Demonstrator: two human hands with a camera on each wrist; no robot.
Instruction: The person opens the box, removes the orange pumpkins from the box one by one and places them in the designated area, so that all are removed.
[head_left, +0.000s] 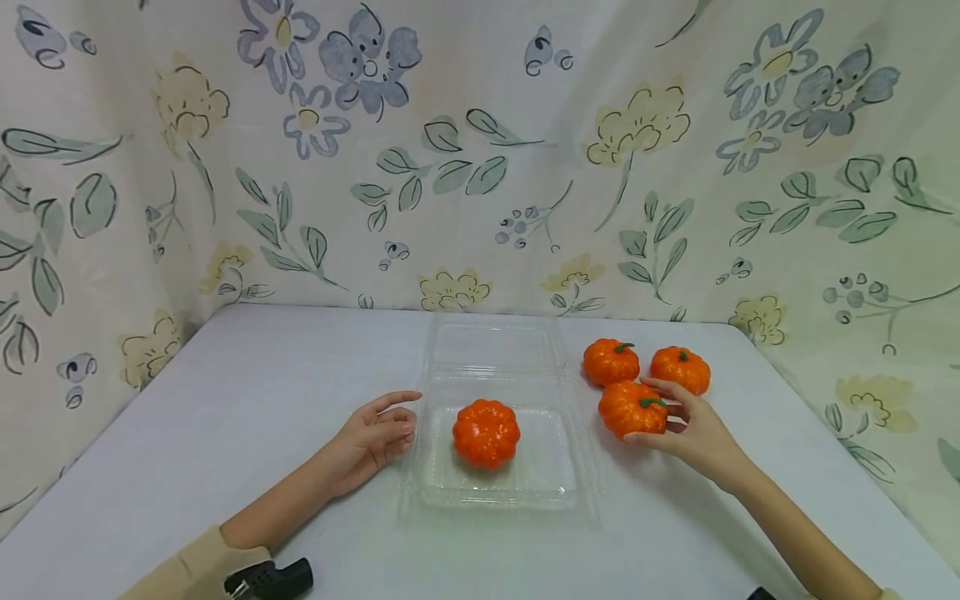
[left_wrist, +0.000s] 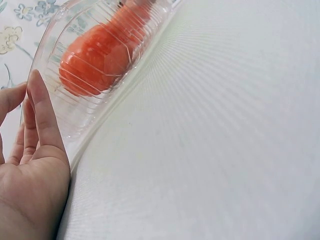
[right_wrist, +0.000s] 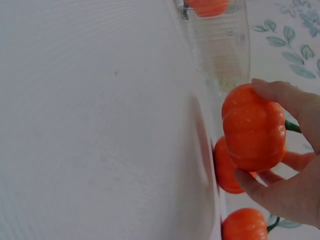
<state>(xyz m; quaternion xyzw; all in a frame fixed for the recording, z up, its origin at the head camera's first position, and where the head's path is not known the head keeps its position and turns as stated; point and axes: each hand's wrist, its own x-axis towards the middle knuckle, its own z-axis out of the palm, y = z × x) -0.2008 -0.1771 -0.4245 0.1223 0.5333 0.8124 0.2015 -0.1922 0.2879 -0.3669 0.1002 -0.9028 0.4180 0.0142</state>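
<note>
Between the thumb and fingers of my right hand (head_left: 697, 433) is a small orange toy pumpkin (head_left: 628, 410) with a green stem. The right wrist view shows this pumpkin (right_wrist: 254, 127) gripped from its sides, overlapping another one behind it. A clear plastic clamshell box (head_left: 517, 492) lies with its lid folded back, away from me. Inside its base sits one orange pumpkin (head_left: 486, 433), no stem showing. My left hand (head_left: 375, 437) is at the box's left wall, fingers loosely bent and holding nothing; in the left wrist view its fingertips (left_wrist: 36, 80) are right at the box's edge.
Two more pumpkins stand behind the held one, one on the left (head_left: 609, 362) and one on the right (head_left: 679, 370). All of this is on a white table (head_left: 285, 375). A floral curtain (head_left: 450, 167) hangs along the table's back and sides.
</note>
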